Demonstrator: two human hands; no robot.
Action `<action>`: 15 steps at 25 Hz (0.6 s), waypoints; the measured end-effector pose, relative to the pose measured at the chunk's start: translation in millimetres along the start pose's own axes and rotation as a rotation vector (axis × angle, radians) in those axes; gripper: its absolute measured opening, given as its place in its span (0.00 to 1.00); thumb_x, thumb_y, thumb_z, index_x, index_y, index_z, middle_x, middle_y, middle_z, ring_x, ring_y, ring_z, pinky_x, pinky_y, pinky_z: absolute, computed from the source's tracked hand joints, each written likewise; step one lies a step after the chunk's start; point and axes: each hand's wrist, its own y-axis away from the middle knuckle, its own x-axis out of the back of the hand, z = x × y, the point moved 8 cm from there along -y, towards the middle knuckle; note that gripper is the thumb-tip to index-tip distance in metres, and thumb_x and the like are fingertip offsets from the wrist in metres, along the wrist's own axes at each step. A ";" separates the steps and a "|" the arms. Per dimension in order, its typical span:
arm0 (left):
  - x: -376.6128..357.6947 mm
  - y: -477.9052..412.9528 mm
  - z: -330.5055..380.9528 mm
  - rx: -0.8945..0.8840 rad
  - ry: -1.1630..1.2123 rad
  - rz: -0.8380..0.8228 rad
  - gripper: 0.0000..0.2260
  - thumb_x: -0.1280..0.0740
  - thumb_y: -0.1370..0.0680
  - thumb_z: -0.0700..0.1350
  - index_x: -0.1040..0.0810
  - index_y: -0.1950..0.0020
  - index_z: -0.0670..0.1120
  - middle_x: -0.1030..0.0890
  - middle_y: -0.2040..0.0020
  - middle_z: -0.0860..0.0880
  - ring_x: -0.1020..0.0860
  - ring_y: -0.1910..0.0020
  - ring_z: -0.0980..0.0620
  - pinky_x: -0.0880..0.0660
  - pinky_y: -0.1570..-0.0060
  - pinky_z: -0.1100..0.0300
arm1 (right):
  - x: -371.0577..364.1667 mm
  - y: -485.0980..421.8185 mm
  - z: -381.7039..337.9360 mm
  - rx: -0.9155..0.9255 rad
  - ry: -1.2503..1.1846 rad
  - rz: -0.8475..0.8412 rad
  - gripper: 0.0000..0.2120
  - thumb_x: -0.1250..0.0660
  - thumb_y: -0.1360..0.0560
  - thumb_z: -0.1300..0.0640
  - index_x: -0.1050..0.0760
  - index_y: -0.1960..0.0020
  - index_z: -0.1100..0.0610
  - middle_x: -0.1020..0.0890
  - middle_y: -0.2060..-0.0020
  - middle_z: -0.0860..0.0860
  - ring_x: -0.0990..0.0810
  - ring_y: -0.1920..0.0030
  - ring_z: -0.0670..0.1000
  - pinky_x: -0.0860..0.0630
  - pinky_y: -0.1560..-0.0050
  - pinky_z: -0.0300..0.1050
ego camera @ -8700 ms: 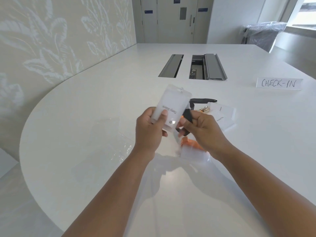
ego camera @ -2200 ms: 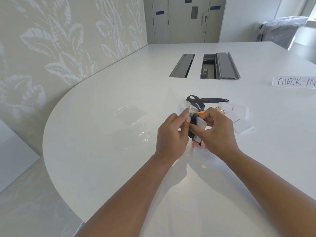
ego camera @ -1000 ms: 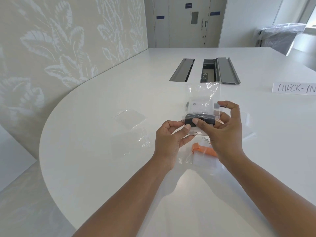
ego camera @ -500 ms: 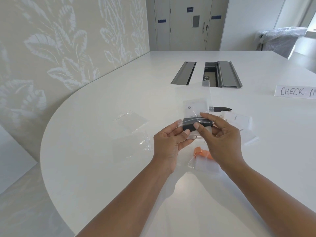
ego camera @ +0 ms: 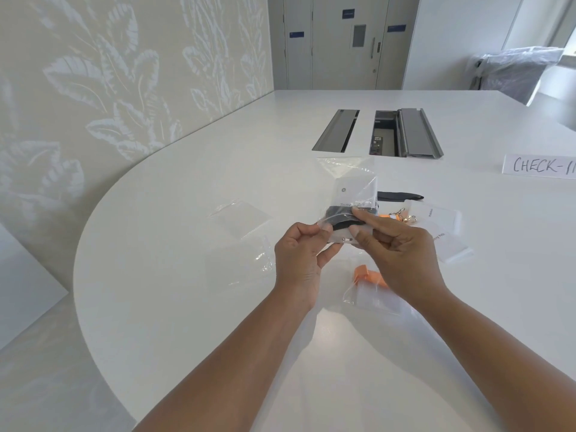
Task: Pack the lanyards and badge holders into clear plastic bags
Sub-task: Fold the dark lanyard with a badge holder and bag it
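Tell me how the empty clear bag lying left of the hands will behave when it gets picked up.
The empty clear bag looks like thin wrinkled film, so it will probably flop and sag rather than hold its shape. It lies nearly flat on the glossy table, so it may slide before fingers get under an edge. It is likely very light.

A single head-worn wide-angle view looks forward and down over the white table (ego camera: pixel 174 275) from its near edge — both hands, left hand (ego camera: pixel 300 254) and right hand (ego camera: pixel 402 260), sit close at centre, patterned wall (ego camera: pixel 109 88) left, doors (ego camera: pixel 343 42) far.
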 end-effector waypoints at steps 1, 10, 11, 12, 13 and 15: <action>1.1 -1.5 0.6 -0.001 0.011 0.003 0.10 0.31 0.25 0.30 0.26 0.62 0.41 0.19 0.57 0.41 0.18 0.57 0.45 0.19 0.60 0.59 | -2.6 -1.0 0.3 0.004 0.033 -0.066 0.18 0.26 0.26 0.58 0.22 0.40 0.44 0.13 0.53 0.47 0.15 0.54 0.43 0.22 0.49 0.33; -7.9 1.9 0.0 0.034 0.074 -0.085 0.14 0.32 0.23 0.32 0.23 0.37 0.38 0.18 0.49 0.38 0.17 0.55 0.47 0.19 0.57 0.59 | 1.5 -0.5 3.3 0.029 -0.014 0.004 0.15 0.29 0.26 0.69 0.16 0.54 0.48 0.14 0.63 0.38 0.14 0.60 0.43 0.20 0.53 0.34; -8.7 2.5 0.2 0.028 0.055 -0.098 0.14 0.32 0.23 0.34 0.22 0.37 0.36 0.18 0.47 0.36 0.16 0.54 0.46 0.19 0.57 0.59 | 2.2 0.2 1.5 0.041 0.017 0.018 0.15 0.29 0.26 0.68 0.17 0.56 0.47 0.14 0.63 0.39 0.14 0.60 0.43 0.19 0.53 0.36; -8.8 3.1 1.3 0.017 0.043 -0.100 0.13 0.32 0.23 0.34 0.22 0.38 0.36 0.18 0.45 0.34 0.16 0.53 0.44 0.19 0.56 0.58 | 2.5 1.0 -1.3 0.048 0.042 0.030 0.15 0.28 0.26 0.67 0.18 0.56 0.45 0.14 0.63 0.40 0.14 0.61 0.43 0.18 0.52 0.39; -7.8 3.2 2.2 0.007 0.041 -0.090 0.12 0.32 0.23 0.34 0.22 0.40 0.35 0.19 0.43 0.33 0.16 0.53 0.43 0.19 0.56 0.57 | 3.3 1.4 -2.5 0.048 0.057 0.045 0.14 0.27 0.26 0.65 0.20 0.55 0.44 0.13 0.63 0.43 0.14 0.61 0.44 0.17 0.52 0.42; -4.4 3.0 5.5 -0.022 0.039 -0.055 0.09 0.30 0.25 0.32 0.21 0.45 0.36 0.20 0.40 0.33 0.16 0.53 0.43 0.19 0.57 0.56 | 3.5 1.9 -1.3 0.006 -0.007 0.043 0.19 0.24 0.28 0.61 0.31 0.50 0.44 0.14 0.62 0.50 0.14 0.62 0.49 0.17 0.55 0.46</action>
